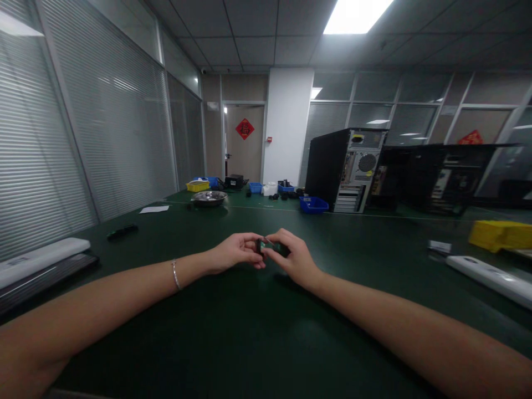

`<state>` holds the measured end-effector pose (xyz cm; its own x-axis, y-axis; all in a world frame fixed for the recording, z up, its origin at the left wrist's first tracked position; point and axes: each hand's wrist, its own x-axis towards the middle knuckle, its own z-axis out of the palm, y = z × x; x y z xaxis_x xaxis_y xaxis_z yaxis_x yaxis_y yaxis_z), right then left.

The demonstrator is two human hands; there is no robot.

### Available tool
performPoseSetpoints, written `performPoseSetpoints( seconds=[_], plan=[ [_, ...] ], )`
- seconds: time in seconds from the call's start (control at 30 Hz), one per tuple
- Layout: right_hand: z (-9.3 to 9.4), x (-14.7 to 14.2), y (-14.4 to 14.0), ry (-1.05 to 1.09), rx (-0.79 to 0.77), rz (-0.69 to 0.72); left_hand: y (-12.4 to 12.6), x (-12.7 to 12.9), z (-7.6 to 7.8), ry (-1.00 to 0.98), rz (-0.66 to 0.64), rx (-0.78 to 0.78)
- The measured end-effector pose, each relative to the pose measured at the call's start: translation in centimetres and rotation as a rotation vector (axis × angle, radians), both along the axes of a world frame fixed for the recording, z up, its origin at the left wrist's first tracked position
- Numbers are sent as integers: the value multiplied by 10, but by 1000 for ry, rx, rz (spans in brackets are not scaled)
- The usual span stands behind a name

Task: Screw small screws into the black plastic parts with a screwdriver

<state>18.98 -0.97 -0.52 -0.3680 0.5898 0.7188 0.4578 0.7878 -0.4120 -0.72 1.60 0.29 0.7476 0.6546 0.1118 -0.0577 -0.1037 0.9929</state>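
Observation:
In the middle of the head view, both hands meet over the green tabletop around a small green circuit board with dark parts at its ends. My left hand, a bracelet on its wrist, pinches the board's left end between thumb and fingers. From the other side, my right hand closes its thumb and fingers on the board's right part. A thin, light-coloured edge shows by the right fingertips; whether it belongs to the board is unclear. The fingers hide much of the board.
A black computer tower stands behind on the right, a blue bin by its foot. A metal bowl sits back left. Long white bars lie at both sides, near a dark strip at left and a yellow bin at right.

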Motion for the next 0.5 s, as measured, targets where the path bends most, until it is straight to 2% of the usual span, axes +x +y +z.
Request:
performPoseSetpoints(
  seconds=[0.3,0.5],
  plan=[
    [1,0,-1,-46,-20,0,-3,1,-1,-27,8,-18],
    [-2,-3,1,-89,-13,-31,-5,5,-7,-77,48,-29]
  ],
)
